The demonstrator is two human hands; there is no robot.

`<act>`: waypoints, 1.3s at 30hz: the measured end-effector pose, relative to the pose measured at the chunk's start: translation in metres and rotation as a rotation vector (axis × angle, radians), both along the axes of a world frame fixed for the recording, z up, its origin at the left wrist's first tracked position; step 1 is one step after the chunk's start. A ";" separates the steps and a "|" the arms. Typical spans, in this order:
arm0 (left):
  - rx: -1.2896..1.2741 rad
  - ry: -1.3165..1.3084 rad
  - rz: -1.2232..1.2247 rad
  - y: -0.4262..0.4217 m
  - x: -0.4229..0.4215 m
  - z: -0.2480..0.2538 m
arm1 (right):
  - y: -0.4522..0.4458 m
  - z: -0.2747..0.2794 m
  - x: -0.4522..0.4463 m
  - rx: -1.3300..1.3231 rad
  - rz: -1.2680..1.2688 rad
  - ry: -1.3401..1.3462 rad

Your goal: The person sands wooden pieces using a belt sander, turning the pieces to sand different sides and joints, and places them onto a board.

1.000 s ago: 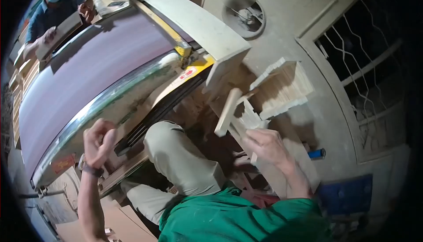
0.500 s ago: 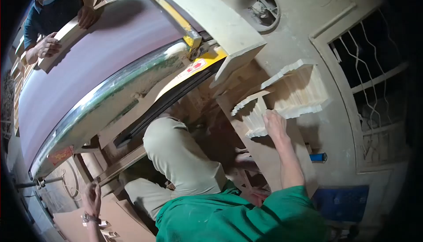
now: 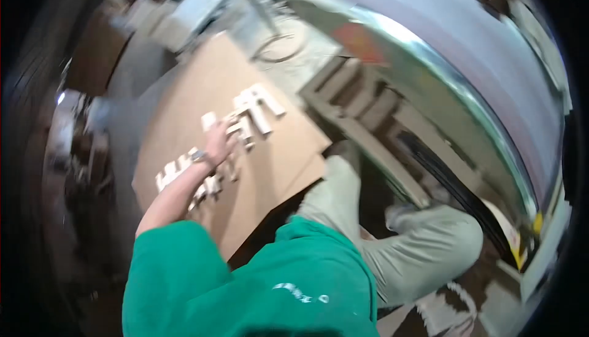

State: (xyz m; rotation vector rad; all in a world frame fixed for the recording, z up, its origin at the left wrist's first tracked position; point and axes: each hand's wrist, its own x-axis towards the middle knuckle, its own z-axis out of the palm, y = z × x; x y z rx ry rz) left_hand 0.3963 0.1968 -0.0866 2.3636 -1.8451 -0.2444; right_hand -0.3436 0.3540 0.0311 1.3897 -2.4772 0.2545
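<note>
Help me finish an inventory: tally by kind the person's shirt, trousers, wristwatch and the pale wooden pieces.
Green shirt: 1
Khaki trousers: 1
Wristwatch: 1
Pale wooden pieces: at least 6, too blurred for an exact count
Total: at least 9

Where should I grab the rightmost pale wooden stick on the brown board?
Probably take the stick near its lower-right end, pinching its long edges from above: it's narrow, with bare board around that end, while the other end crowds other pieces.

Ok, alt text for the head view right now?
A person's left hand is among pale wooden pieces on a brown board; blur hides whether it holds one. A wide, curved, pale purple surface fills the upper right.
</note>
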 end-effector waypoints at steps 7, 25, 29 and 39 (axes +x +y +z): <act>-0.017 -0.034 0.031 0.020 0.018 -0.025 | -0.084 -0.011 0.015 -0.140 0.232 -0.130; -0.163 -0.339 -0.497 -0.082 -0.069 0.100 | -0.218 0.039 0.137 -0.283 0.828 -0.625; -0.388 -0.206 -0.856 -0.145 -0.221 0.145 | -0.281 0.057 0.189 -0.375 1.256 -0.376; -0.556 0.029 -1.501 -0.291 -0.477 0.148 | -0.356 0.026 0.037 -0.260 1.103 -0.107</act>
